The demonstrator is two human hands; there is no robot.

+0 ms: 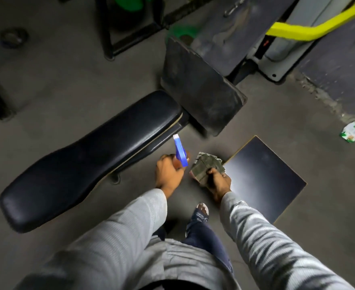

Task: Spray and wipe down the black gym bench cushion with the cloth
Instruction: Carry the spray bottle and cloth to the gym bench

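The long black bench cushion (93,155) runs diagonally from lower left to upper middle. My left hand (168,174) grips a blue spray bottle (180,151), whose white nozzle points up towards the cushion's right edge; the bottle's body is hidden behind my fingers. My right hand (216,181) holds a bunched grey-green cloth (207,167) just right of the bottle, over the floor and clear of the cushion.
A second dusty black pad (201,88) stands tilted past the bench's far end. A dark flat board (262,176) lies on the floor at right. A machine with a yellow handle (310,28) is at upper right, a small wrapper (351,132) at far right. My foot (201,212) is below.
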